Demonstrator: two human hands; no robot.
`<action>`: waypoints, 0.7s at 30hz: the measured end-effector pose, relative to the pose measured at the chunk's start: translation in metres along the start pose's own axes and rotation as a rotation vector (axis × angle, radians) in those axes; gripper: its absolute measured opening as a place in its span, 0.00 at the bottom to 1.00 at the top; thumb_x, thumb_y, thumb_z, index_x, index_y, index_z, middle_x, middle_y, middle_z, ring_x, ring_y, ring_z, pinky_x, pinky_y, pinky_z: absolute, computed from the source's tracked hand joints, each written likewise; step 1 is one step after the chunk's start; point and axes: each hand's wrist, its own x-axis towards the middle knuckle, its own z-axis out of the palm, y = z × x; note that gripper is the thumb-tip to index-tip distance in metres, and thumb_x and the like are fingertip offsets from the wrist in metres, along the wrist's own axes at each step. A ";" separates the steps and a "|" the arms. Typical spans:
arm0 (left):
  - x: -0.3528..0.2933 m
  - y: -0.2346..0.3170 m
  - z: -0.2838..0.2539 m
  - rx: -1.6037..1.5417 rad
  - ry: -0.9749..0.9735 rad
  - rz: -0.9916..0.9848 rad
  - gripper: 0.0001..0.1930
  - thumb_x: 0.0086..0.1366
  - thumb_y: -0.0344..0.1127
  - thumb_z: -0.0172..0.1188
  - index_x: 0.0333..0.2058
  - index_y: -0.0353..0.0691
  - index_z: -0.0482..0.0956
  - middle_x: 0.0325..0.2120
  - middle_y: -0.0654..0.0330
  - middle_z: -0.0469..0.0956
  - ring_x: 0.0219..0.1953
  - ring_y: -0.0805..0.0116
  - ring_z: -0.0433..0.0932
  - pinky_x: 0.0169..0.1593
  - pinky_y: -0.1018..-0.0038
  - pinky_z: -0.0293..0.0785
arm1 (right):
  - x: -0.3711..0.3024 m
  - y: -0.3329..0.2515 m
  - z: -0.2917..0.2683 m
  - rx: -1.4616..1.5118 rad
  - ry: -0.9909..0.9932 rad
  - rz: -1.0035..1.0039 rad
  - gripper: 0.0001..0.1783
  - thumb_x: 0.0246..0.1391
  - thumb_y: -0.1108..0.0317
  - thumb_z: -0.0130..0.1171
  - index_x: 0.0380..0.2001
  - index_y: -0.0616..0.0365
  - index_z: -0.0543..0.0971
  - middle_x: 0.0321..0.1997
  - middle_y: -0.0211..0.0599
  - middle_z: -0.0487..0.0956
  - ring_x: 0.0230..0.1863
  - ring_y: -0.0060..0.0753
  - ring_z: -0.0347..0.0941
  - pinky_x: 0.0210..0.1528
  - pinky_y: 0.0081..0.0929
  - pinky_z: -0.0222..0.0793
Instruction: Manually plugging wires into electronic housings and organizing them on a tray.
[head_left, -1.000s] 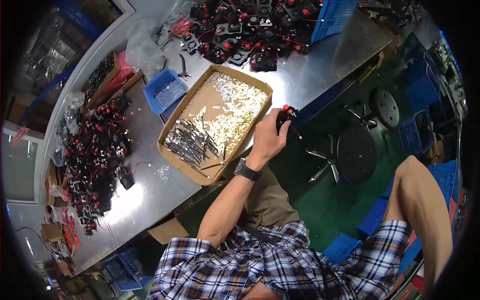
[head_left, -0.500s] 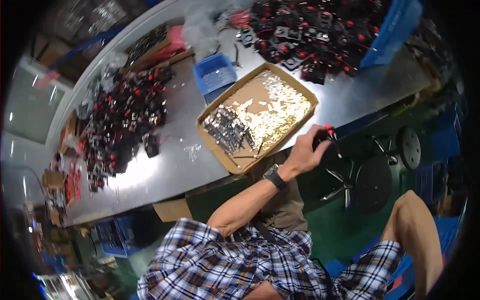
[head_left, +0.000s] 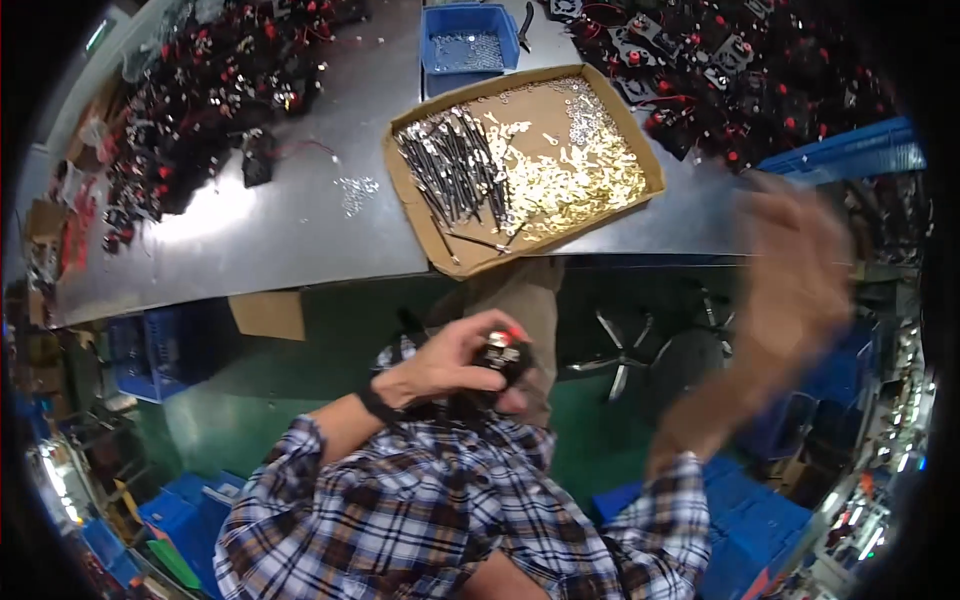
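Note:
My left hand (head_left: 445,362) is in front of my body, below the table's near edge. Its fingers wrap round a small black part with a red cap (head_left: 503,358) and a shiny metal stud. To the right, my right hand (head_left: 795,265) is raised near the table edge, smeared by motion, so its fingers cannot be read. Ahead of my left hand, a shallow cardboard tray (head_left: 412,222) sits at the table's near edge. In it lie short black cables with metal ends (head_left: 450,170), brass-coloured terminal lugs (head_left: 575,185) and silver rings (head_left: 590,115).
Heaps of black parts with red caps cover the table's left (head_left: 200,95) and far right (head_left: 720,60). Behind the tray stand a blue bin of small metal pieces (head_left: 465,55) and pliers (head_left: 526,25). Loose rings (head_left: 356,195) lie left of the tray. A stool base (head_left: 622,355) stands below.
My left hand has drawn back from the table edge toward my body with the black part. My right arm has swung up from the lower right. The view has turned.

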 end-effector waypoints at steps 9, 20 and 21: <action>-0.044 0.024 0.011 0.155 0.546 0.151 0.28 0.64 0.31 0.64 0.60 0.35 0.65 0.41 0.46 0.81 0.34 0.62 0.85 0.40 0.70 0.82 | 0.028 0.001 0.121 -0.073 -0.685 -0.160 0.15 0.62 0.68 0.55 0.51 0.53 0.81 0.30 0.55 0.82 0.34 0.59 0.81 0.40 0.51 0.75; -0.013 0.065 0.004 0.101 0.701 0.251 0.23 0.70 0.31 0.60 0.59 0.32 0.65 0.40 0.46 0.81 0.38 0.58 0.86 0.42 0.70 0.83 | 0.030 0.008 0.139 -0.081 -0.501 -0.460 0.09 0.58 0.70 0.57 0.37 0.64 0.71 0.19 0.43 0.78 0.24 0.43 0.81 0.24 0.38 0.70; -0.011 0.067 0.001 0.101 0.703 0.257 0.23 0.70 0.31 0.60 0.60 0.33 0.65 0.41 0.46 0.81 0.38 0.58 0.86 0.42 0.69 0.84 | 0.028 0.010 0.131 -0.082 -0.501 -0.477 0.09 0.58 0.70 0.57 0.37 0.64 0.71 0.19 0.43 0.78 0.24 0.43 0.81 0.24 0.38 0.70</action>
